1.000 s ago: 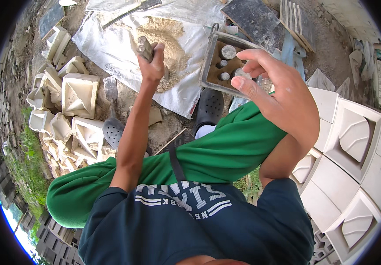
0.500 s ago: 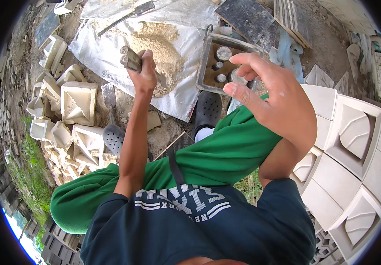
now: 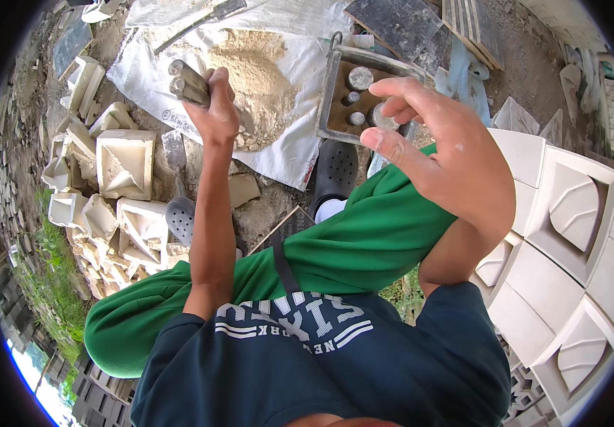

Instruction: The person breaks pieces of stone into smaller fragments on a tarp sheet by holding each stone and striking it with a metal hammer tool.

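Rods, at least two and grey, are bundled in the left hand, which is closed round them over the white sheet, beside the sand. Judged by look, they should be stiff, fairly heavy for their size and hard to break (material unconfirmed); any dust may let them slide over one another, so a full wrap round the middle appears the sound hold. The right hand is partly open, thumb well apart from fingers, nothing seen in its grasp, at the box. It covers the box's near right corner and part of one large plug; contact cannot be told. The rods' lower ends and most left fingertips are hidden.
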### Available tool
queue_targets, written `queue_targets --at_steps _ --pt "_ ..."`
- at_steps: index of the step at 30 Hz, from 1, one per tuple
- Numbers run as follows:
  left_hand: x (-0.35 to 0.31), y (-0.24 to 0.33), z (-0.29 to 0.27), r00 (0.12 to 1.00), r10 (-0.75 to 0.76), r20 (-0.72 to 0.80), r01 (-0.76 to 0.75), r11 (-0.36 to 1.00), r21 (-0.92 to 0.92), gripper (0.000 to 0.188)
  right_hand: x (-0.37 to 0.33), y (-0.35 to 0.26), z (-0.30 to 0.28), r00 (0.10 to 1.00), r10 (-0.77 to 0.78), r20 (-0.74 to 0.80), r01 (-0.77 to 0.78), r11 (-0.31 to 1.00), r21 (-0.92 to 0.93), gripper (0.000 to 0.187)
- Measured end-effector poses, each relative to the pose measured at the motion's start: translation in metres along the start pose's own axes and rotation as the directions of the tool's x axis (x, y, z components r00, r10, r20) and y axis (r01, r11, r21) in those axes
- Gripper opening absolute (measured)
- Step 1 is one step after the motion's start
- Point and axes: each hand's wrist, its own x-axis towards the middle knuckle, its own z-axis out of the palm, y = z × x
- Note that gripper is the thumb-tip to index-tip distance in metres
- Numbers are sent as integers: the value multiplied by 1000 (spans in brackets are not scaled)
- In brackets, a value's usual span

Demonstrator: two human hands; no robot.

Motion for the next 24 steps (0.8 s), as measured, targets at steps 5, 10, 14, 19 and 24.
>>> queue_targets --at_steps 5,10,14,19,24 --pt "2 -35 -10 998 54 -20 -55 998 -42 32 2 -4 2 997 -79 -19 78 996 -46 42" --pt "4 -56 -21 999 -29 -35 25 993 -114 31 9 -6 1 999 16 50 -16 1000 -4 42" --pt "1 -5 -8 999 -13 -50 12 1000 -28 31 1 -4 4 1000 23 19 -23 999 24 42" --pt "0 -50 -16 999 15 -42 -13 999 31 32 6 -10 3 998 -19 59 19 1000 -4 42" --pt "-9 -45 -13 998 -54 -16 52 990 -129 31 7 -6 6 998 31 57 -33 999 37 42"
